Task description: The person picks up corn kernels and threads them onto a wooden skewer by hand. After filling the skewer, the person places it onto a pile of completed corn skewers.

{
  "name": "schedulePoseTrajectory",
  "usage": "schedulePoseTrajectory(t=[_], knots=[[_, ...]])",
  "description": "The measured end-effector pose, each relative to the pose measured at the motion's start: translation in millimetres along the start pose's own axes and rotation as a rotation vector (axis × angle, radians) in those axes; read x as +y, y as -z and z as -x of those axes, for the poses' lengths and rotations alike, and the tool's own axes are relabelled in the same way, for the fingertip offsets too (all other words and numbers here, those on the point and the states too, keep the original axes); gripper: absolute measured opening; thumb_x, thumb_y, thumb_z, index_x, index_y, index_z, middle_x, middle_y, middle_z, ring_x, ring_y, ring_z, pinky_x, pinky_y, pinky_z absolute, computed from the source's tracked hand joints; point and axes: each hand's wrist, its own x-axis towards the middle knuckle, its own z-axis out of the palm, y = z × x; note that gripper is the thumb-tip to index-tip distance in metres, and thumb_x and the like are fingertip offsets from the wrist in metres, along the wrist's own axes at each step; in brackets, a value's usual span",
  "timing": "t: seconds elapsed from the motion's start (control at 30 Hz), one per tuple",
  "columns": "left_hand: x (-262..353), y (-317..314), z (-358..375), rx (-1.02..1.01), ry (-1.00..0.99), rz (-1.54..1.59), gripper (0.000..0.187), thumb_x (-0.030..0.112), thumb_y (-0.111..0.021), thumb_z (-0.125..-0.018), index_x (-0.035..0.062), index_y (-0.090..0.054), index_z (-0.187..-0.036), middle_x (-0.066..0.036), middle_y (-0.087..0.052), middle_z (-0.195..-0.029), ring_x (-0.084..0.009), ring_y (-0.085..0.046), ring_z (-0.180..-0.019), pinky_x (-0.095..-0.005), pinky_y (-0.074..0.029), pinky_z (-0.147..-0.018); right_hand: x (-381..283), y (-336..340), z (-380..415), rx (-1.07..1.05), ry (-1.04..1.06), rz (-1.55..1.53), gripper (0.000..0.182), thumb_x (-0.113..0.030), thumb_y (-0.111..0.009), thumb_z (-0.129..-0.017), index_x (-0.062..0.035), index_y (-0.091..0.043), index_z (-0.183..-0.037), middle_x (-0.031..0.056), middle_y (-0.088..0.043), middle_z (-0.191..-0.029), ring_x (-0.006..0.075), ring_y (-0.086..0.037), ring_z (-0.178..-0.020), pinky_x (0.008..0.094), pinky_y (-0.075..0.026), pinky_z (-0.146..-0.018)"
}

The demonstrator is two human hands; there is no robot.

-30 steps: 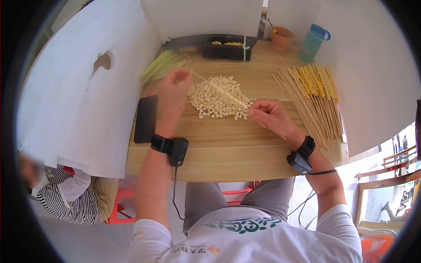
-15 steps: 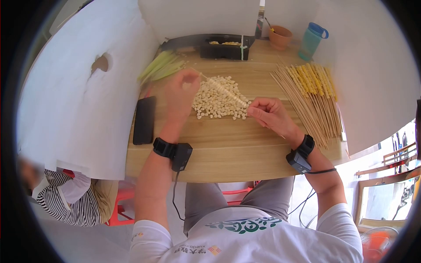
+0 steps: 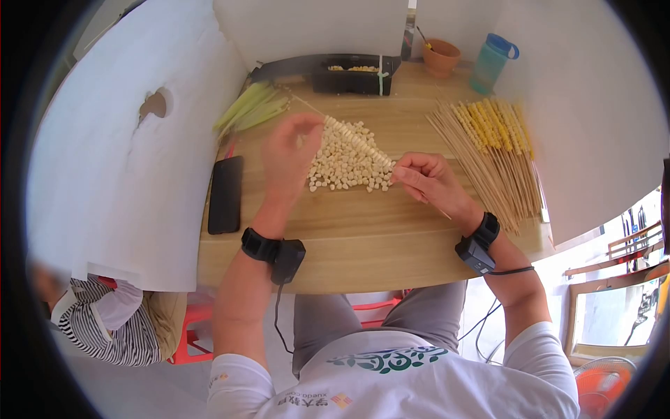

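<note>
My right hand (image 3: 434,184) pinches a thin wooden skewer, whose bare lower end sticks out below the palm. Pale kernel-like pieces (image 3: 357,143) are threaded closely along the skewer, up and left from my right fingertips. Its bare tip points toward the upper left. My left hand (image 3: 292,155), somewhat blurred, has its thumb and fingers closed at the upper end of the threaded row, on the skewer. Beneath the skewer lies a heap of loose pale pieces (image 3: 342,167) on the wooden table (image 3: 349,244).
Bare skewers (image 3: 481,178) and skewers with yellow pieces (image 3: 495,126) lie at right. Behind are a black container (image 3: 349,82), a clay pot (image 3: 441,59) and a blue-green bottle (image 3: 492,66). Green husk-like leaves (image 3: 251,108) and a black phone (image 3: 225,195) lie left. A person (image 3: 115,321) sits lower left.
My left hand has shifted slightly right, toward the upper end of the threaded row. The skewer's bare tip shows farther out past it. My right hand keeps its hold, nearly still.
</note>
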Motion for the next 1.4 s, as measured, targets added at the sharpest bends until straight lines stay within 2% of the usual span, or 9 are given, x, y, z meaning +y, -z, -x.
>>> schedulePoseTrajectory(t=[0.1, 0.17, 0.6, 0.8, 0.9, 1.0, 1.07, 1.2, 1.4], knots=[[9.7, -3.1, 0.3, 0.024, 0.001, 0.108, 0.016, -0.003, -0.062, -0.086, -0.0007, -0.064, -0.102, -0.002, -0.064, -0.093, -0.0054, -0.056, -0.082, -0.0178, -0.044, -0.073, -1.3, 1.3, 0.1, -0.002, -0.011, -0.017, 0.022, -0.021, -0.055, -0.097, -0.0029, -0.063, -0.087, -0.0065, -0.043, -0.055, 0.0003, -0.034, -0.047, 0.0177, -0.025, -0.043], [15.5, -2.5, 0.4, 0.053, 0.108, 0.163, 0.011, 0.002, -0.062, -0.086, 0.0006, -0.064, -0.097, -0.003, -0.066, -0.094, -0.0096, -0.06, -0.09, -0.0246, -0.047, -0.082, -0.4, 1.9, -0.6, 0.0, -0.019, -0.019, 0.023, -0.022, -0.054, -0.097, -0.003, -0.063, -0.088, -0.0065, -0.043, -0.054, 0.0004, -0.034, -0.047, 0.0176, -0.024, -0.043], [18.8, 0.3, -2.6, 0.041, 0.118, 0.425, 0.014, 0.003, -0.063, -0.088, -0.0005, -0.064, -0.101, -0.006, -0.068, -0.092, -0.0095, -0.06, -0.084, -0.0237, -0.045, -0.079, -1.6, 0.0, 0.1, -0.007, -0.057, -0.052, 0.026, -0.025, -0.052, -0.098, -0.0031, -0.064, -0.088, -0.0061, -0.043, -0.055, 0.0007, -0.034, -0.047, 0.0177, -0.025, -0.043], [12.9, 11.2, -5.0, 0.111, 0.18, 0.084, 0.014, 0.008, -0.064, -0.089, 0.0008, -0.064, -0.1, -0.002, -0.064, -0.083, -0.0066, -0.057, -0.074, -0.021, -0.044, -0.068, 5.6, 3.7, -2.7, 0.082, -0.047, -0.122, 0.023, -0.023, -0.056, -0.096, -0.0031, -0.065, -0.088, -0.0061, -0.044, -0.055, 0.0006, -0.036, -0.048, 0.0176, -0.026, -0.043], [-2.3, 22.2, -10.9, 0.033, 0.221, -0.173, 0.014, 0.009, -0.064, -0.088, 0.0013, -0.065, -0.1, 0.001, -0.061, -0.078, -0.0045, -0.055, -0.071, -0.0197, -0.043, -0.064, 7.8, 6.5, -6.3, 0.154, -0.062, -0.126, 0.021, -0.022, -0.059, -0.094, -0.0032, -0.065, -0.088, -0.0062, -0.046, -0.056, 0.0007, -0.037, -0.048, 0.0174, -0.027, -0.043], [-23.4, 26.0, -10.4, -0.109, 0.122, -0.395, 0.013, 0.007, -0.064, -0.085, 0.0009, -0.065, -0.097, 0.001, -0.061, -0.076, -0.0066, -0.056, -0.071, -0.0215, -0.044, -0.064, 10.7, 8.7, -6.9, 0.194, -0.072, -0.104, 0.02, -0.021, -0.061, -0.093, -0.0031, -0.065, -0.088, -0.0062, -0.046, -0.057, 0.0007, -0.038, -0.048, 0.0172, -0.027, -0.043], [-27.4, 23.9, -8.4, -0.198, -0.021, -0.636, 0.015, 0.004, -0.064, -0.08, 0.0016, -0.066, -0.094, -0.003, -0.062, -0.078, -0.0122, -0.058, -0.072, -0.0255, -0.045, -0.065, 11.3, 8.8, -6.3, 0.2, -0.068, -0.083, 0.019, -0.021, -0.061, -0.093, -0.003, -0.065, -0.088, -0.0062, -0.047, -0.057, 0.0006, -0.038, -0.048, 0.0171, -0.027, -0.043], [-30.1, 23.3, -6.5, -0.281, -0.118, -0.692, 0.015, 0.004, -0.065, -0.078, 0.0035, -0.067, -0.093, -0.007, -0.064, -0.084, -0.0198, -0.059, -0.077, -0.03, -0.046, -0.069, 8.9, 6.4, -6.7, 0.204, -0.084, -0.071, 0.018, -0.02, -0.061, -0.093, -0.0026, -0.065, -0.088, -0.0061, -0.047, -0.057, 0.0004, -0.036, -0.048, 0.0176, -0.027, -0.043], [-27.3, 13.5, 1.7, -0.416, -0.331, -0.918, 0.015, 0.009, -0.064, -0.083, 0.0088, -0.068, -0.098, -0.006, -0.064, -0.091, -0.0242, -0.054, -0.095, -0.0378, -0.036, -0.086, 6.9, 7.0, -6.2, 0.172, -0.086, -0.043, 0.02, -0.021, -0.058, -0.094, -0.0035, -0.064, -0.088, -0.007, -0.046, -0.058, 0.0002, -0.037, -0.049, 0.0169, -0.028, -0.045]])
